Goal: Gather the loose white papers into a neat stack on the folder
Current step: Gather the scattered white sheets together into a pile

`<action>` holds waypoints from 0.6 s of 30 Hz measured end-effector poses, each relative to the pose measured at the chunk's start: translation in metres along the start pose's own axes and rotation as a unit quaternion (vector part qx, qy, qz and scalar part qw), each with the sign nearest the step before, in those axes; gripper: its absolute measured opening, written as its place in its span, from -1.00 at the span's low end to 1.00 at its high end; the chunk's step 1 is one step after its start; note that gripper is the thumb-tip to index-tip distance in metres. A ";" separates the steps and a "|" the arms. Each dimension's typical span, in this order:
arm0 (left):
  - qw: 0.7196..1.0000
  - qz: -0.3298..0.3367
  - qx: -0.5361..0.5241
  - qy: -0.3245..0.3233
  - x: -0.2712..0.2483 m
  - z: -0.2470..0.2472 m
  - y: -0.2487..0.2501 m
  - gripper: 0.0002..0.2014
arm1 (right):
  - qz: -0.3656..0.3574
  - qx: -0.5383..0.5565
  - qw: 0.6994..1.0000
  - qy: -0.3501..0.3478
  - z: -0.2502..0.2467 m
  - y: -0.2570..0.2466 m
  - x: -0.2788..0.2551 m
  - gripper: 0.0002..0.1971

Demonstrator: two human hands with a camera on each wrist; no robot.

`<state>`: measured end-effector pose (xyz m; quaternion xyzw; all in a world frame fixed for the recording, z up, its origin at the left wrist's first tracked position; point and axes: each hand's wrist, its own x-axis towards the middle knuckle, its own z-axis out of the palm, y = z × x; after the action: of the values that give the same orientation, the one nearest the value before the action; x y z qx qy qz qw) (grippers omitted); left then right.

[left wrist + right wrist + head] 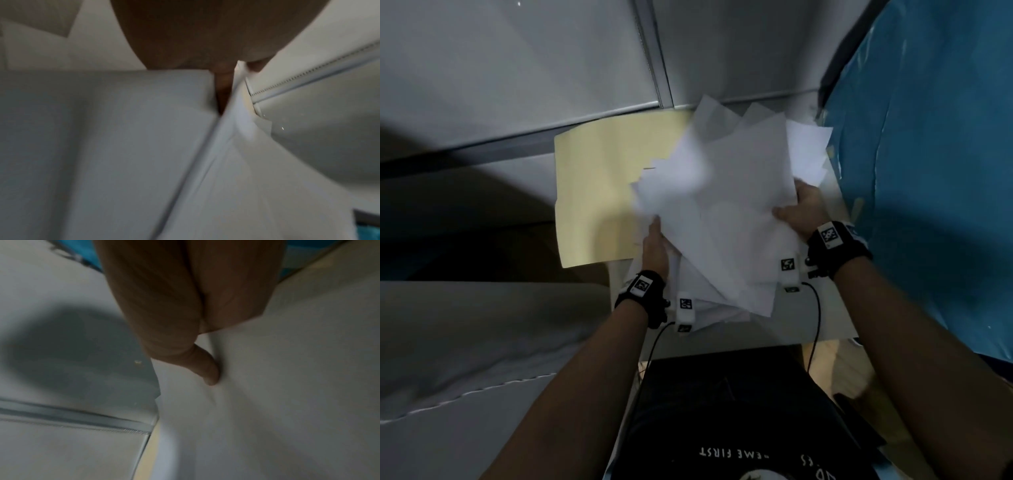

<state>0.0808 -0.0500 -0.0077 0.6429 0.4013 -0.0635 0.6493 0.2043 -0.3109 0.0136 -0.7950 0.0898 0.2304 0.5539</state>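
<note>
Both hands are gripping the papers (722, 212): the right hand (803, 210) is pinching their right edge, the left hand (654, 246) is clutching the near-left edge. This fanned bundle is overlapping the folder (599, 192), whose bare part lies left, nearer the left hand.

You'll see a blue sheet (928, 171) running up along the worktop's (482, 85) right edge. A metal seam (654, 61) crosses the pale grey worktop near its far side. At the near edge sits a black shirt (739, 428) (white lettering, partly legible).
</note>
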 end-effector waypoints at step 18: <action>0.965 0.090 0.248 -0.005 0.030 -0.001 -0.029 -0.63 | 0.090 -0.045 0.994 -0.044 -0.015 0.025 0.034 -0.45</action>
<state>0.0832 -0.0404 -0.0482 0.8167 0.3107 -0.1055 0.4748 0.2286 -0.3305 -0.0187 -0.7969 0.1263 0.3177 0.4981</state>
